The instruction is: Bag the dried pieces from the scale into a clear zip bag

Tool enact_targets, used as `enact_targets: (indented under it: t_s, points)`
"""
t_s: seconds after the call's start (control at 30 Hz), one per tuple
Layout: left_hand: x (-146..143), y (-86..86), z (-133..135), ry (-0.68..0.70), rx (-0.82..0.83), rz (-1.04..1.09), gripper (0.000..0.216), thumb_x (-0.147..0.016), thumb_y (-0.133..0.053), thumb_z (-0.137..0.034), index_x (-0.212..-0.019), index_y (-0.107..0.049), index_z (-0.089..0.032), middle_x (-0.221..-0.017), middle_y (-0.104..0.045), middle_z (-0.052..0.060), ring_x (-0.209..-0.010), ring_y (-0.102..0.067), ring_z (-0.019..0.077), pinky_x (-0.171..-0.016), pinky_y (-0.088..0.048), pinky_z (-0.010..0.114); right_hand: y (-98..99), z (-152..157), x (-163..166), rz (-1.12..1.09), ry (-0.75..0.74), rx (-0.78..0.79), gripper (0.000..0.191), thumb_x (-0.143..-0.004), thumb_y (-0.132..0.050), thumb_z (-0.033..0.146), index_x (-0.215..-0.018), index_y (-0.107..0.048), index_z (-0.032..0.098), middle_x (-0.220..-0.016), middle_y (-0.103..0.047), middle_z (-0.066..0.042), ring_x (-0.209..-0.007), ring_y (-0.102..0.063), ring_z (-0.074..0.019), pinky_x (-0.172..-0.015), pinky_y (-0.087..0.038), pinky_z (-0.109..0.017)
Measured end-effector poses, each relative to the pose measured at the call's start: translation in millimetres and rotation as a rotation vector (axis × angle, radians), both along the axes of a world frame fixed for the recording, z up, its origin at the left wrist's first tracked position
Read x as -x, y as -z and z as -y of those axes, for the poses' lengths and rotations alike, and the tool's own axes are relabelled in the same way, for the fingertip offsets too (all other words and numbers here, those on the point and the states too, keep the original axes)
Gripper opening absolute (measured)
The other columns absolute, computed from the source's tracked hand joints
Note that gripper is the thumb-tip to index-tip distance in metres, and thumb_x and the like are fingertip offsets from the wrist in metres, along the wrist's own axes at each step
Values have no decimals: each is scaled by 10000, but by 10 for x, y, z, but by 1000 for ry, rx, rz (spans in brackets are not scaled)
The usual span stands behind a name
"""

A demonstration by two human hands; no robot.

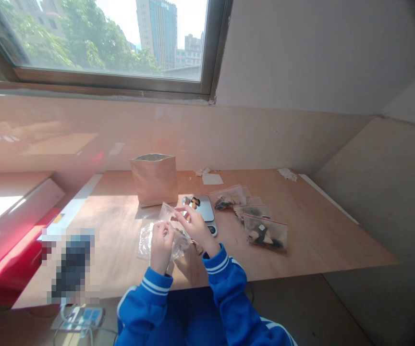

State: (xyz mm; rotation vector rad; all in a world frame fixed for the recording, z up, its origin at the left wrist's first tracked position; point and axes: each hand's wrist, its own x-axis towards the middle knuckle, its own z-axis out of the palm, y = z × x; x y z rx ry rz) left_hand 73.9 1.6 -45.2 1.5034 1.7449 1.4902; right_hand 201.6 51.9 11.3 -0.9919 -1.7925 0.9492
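Observation:
A clear plastic bag is held up between my two hands, just in front of the kitchen scale. The curled fingers of my left hand grip its left side. My right hand pinches its upper right edge, with the forefinger stretched along it. More clear plastic bags lie crumpled under and beside my left hand. On the scale rest several brown and pale dried pieces. Another brown piece lies on the table by my right wrist, partly hidden.
An open brown paper bag stands behind my hands. Filled zip bags of dark and pale dried pieces lie right of the scale. White paper and crumpled tissue lie at the table's back. A blurred dark object sits front left.

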Motion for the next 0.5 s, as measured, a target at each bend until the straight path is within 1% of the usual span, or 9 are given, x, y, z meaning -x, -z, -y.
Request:
enact_targets:
  t_s: [0.07,0.13,0.2,0.3,0.37,0.43,0.5]
  points:
    - [28,2,4,-7,1,-3,198,-886,-480,-313,-724,-512,-203,-844,-512,43,-845,-546,198,-755,-502,349,23,11,-9,7,51,-65,234,-925,-499,339,-1084,-625,221,-1023,-638,-65,-782,-584,-164,-743,-503,-320]
    - [69,20,3,-16,3,-1,200,-883,-483,-318,-722,-514,-203,-845,-514,46,-847,-544,200,-747,-504,347,84,49,-86,9,101,-92,231,-936,-470,313,-1087,-615,217,-1049,-614,-71,-808,-578,-166,-758,-499,-316]
    - [109,51,-1,-27,1,8,198,-881,-484,-323,-730,-525,-201,-850,-518,51,-855,-547,204,-737,-509,345,188,130,-200,65,145,-79,210,-940,-441,275,-1037,-616,213,-991,-615,-55,-791,-570,-166,-756,-490,-312]
    - [147,98,-11,-35,6,29,176,-879,-481,-312,-762,-546,-198,-888,-532,63,-893,-555,212,-749,-514,353,415,324,-349,251,182,-60,166,-905,-453,192,-924,-617,214,-891,-620,-44,-813,-563,-200,-775,-480,-343]
    - [154,117,-15,-35,15,37,164,-879,-480,-307,-779,-551,-198,-903,-534,68,-909,-557,217,-749,-514,356,591,466,-394,377,191,-76,157,-860,-477,133,-889,-611,210,-888,-619,-59,-868,-562,-233,-802,-479,-377]
    - [152,122,-14,-35,16,38,159,-876,-485,-309,-780,-550,-200,-891,-531,66,-896,-557,218,-733,-512,355,756,582,-397,474,210,-100,182,-815,-496,92,-902,-605,208,-917,-619,-77,-913,-558,-262,-822,-479,-408]
    - [149,119,-7,-38,4,29,161,-870,-494,-305,-755,-540,-203,-877,-534,63,-874,-558,215,-739,-508,358,894,658,-377,518,239,-112,259,-780,-505,68,-972,-600,213,-965,-622,-89,-939,-560,-280,-826,-483,-426]
